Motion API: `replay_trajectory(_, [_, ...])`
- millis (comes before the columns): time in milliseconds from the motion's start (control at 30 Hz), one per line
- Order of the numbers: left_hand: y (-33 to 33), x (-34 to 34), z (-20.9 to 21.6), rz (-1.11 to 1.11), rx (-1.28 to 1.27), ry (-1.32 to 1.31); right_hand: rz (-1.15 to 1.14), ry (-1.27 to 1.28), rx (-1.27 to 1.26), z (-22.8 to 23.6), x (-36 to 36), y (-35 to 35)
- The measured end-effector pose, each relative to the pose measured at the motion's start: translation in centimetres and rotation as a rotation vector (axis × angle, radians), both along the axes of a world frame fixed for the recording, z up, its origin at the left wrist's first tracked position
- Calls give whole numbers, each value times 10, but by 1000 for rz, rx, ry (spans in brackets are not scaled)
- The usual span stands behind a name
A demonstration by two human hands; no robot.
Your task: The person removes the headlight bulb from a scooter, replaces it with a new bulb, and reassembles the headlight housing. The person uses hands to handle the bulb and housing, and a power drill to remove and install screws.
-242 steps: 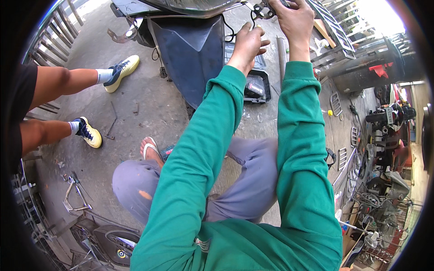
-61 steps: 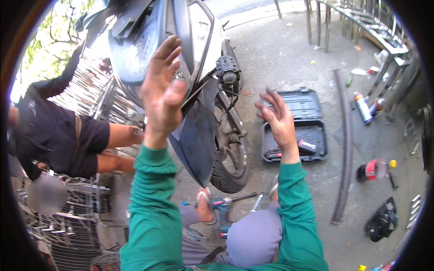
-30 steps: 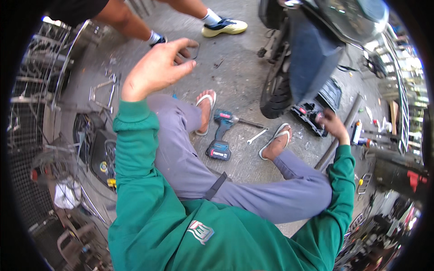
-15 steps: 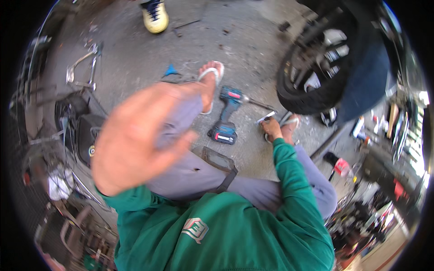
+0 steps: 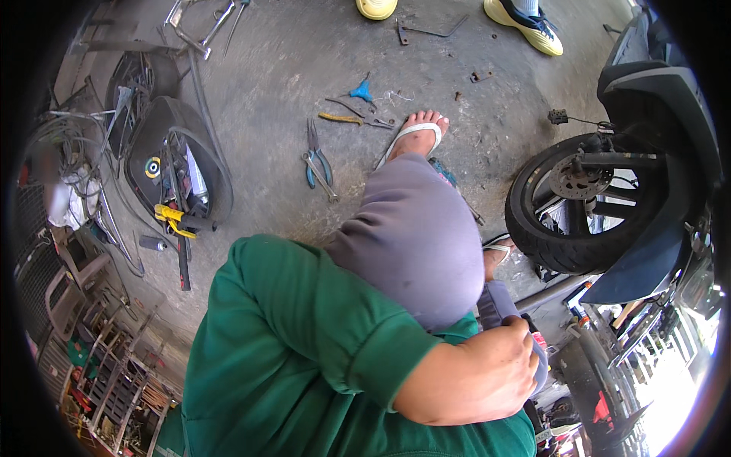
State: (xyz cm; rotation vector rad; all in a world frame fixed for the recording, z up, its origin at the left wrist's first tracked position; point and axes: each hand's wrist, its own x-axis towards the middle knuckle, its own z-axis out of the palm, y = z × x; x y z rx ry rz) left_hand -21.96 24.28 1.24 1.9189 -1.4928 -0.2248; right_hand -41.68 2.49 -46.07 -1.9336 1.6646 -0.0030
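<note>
My left arm, in a green sleeve, reaches across my lap to the right. My left hand (image 5: 499, 365) lies by my right trouser leg (image 5: 496, 301) with its fingers curled; what they hold, if anything, is hidden. My right hand does not show. Behind my raised left knee, a teal cordless driver (image 5: 443, 172) is mostly hidden, its long bit (image 5: 477, 216) poking out. Left of my left foot lie blue-handled pliers (image 5: 323, 164), a wrench (image 5: 320, 180), yellow-handled pliers (image 5: 341, 118) and a blue three-armed tool (image 5: 362, 92).
A motorbike wheel (image 5: 525, 228) with a brake disc and dark bodywork stands at right. At left, a black tub (image 5: 222, 179) holds tools, including a yellow-handled one (image 5: 175, 217). Another person's yellow shoes (image 5: 525, 27) are at the far side. A metal frame (image 5: 190, 38) lies far left.
My left hand has swung from the left, close to the camera, across to my right leg. The right hand has left the view. My left knee now covers most of the driver.
</note>
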Motion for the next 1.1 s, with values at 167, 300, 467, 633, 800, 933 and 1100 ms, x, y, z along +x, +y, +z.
replay_trajectory(167, [5,8,5,-36,-23,46,38,-44,-21,10,-2,1])
replay_trajectory(300, [30,45,-35,21,-235,368,115,-118,-46,14,9,-1])
replay_trajectory(467, [79,138,-231,925,-386,749,309,-278,39,32,99,2])
replay_trajectory(633, [145,136,-424,1026,295,107,662,-461,176,72,237,58])
replay_trajectory(800, [159,128,-462,922,494,-4,1231,-328,262,65,348,119])
replay_trajectory(933, [167,118,-434,947,672,66,1400,-128,208,31,384,154])
replay_trajectory(1100, [146,107,-430,1038,555,65,1357,-6,160,0,390,170])
